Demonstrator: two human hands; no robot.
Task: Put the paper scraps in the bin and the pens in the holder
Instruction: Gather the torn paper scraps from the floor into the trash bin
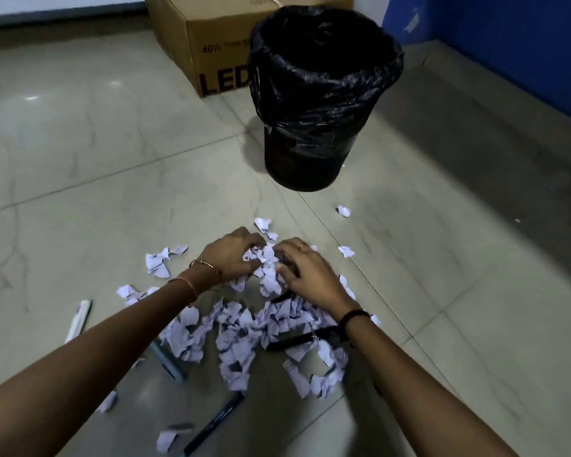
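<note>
Scraps (pixel 244 328) of torn white paper lie in a loose heap on the tiled floor (pixel 80 143) at lower centre of the frame, with strays further out, one at centre right below the bin. Both hands meet at the top of the heap: the left hand (pixel 233 255) and the right hand (pixel 305 268) have their fingers curled around a bunch of scraps pressed between them. The left wrist wears thin bangles, the right a dark band and a ring on one finger. The bin (pixel 314 127), lined with a black bag, stands upright at upper centre, well apart from the heap. Behind it sits a cardboard box (pixel 195 44) printed "LED". Pens lie among and beside the scraps: a white pen (pixel 80 319) at lower left, a grey pen (pixel 168 362) under the left forearm, a black pen (pixel 215 423) near the bottom edge, and another black one (pixel 297 339) half buried by the right wrist.
</note>
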